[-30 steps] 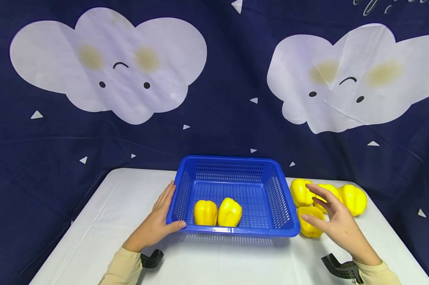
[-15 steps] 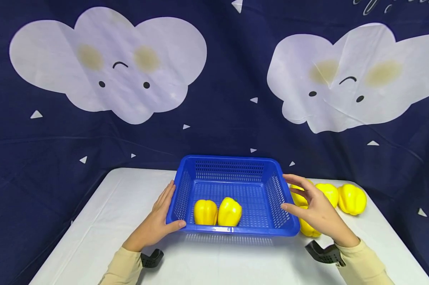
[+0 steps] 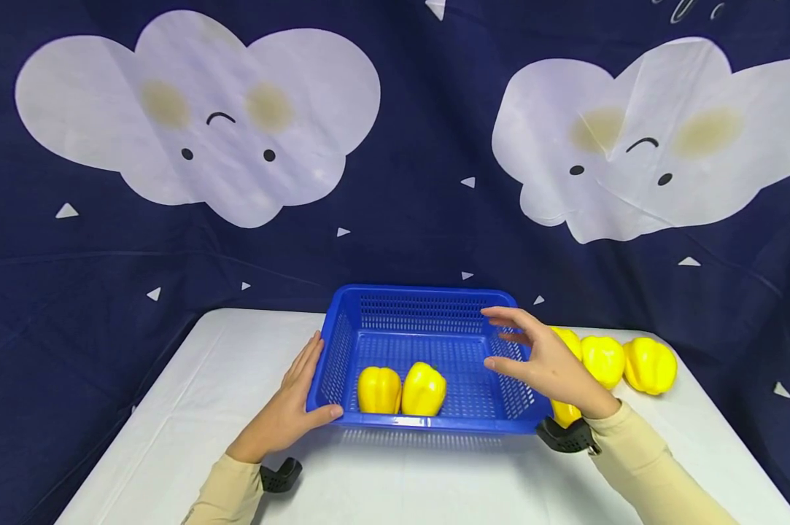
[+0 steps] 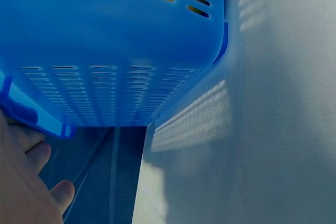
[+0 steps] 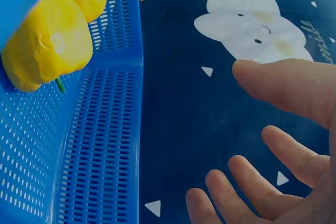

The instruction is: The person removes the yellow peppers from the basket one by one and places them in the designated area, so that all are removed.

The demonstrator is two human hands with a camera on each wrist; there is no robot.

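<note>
A blue basket (image 3: 434, 423) holds two yellow bell peppers (image 3: 378, 391) (image 3: 424, 389), side by side near its front wall. My left hand (image 3: 283, 412) rests along the basket's left rim, thumb on the front corner. In the left wrist view the left hand (image 4: 26, 177) lies beside the basket's perforated wall (image 4: 110, 93). My right hand (image 3: 545, 361) hangs over the basket's right side, fingers apart and bent a little, with nothing in it. In the right wrist view the right hand (image 5: 283, 171) is spread, and the peppers (image 5: 50, 38) show inside the basket.
Several yellow peppers (image 3: 649, 366) lie on the white table (image 3: 171, 408) right of the basket, some partly hidden by the right hand and forearm. A dark blue cloth with white clouds (image 3: 204, 117) hangs behind the table.
My right hand has moved left, from above the loose peppers to over the basket's right side, still holding nothing. The left hand, the basket and the two peppers inside have stayed in place.
</note>
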